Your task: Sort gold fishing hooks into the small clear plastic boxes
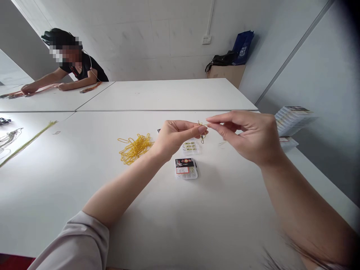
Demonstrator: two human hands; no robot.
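My left hand (176,137) is closed in a pinch on a small hook (201,132) with a thin yellow line hanging from it. My right hand (250,135) pinches the other end of the same line, fingertips almost touching the left thumb. Both hands hover above the white table (84,180). Below them lie an open clear box of hooks (189,147) and a small packet with a black and red label (185,168). A heap of yellow loops (135,148) lies left of my left hand.
Another person leans on the far left table (50,99), hands on orange strands (90,88). A stack of packets (294,118) sits at the right table edge. Dark bags (233,52) rest on a cardboard box by the wall. Green cord (28,141) lies at left.
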